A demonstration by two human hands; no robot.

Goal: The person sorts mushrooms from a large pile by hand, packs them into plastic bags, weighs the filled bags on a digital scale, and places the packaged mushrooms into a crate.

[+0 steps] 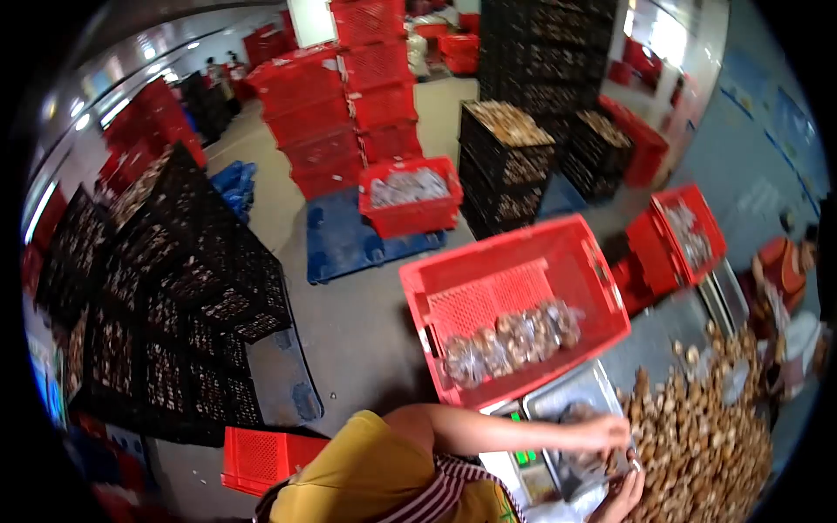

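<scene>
A clear plastic bag of mushrooms (582,462) rests on the metal pan (571,392) of a scale with a lit green display (521,440). My left hand (602,436) reaches across the scale, its fingers closed at the bag's right end. Just below it, my right hand (621,499) has its fingers curled at the same end of the bag. The finger contact is small and partly hidden. A large pile of loose brown mushrooms (697,436) lies on the metal table right beside both hands.
Beyond the scale, a red crate (514,244) holds several bagged mushrooms. Stacked black crates (166,305) stand at left, tall red crates (349,96) behind, near a blue pallet (336,240). Another person (780,270) is across the table at right. A red basket (266,458) sits behind my left arm.
</scene>
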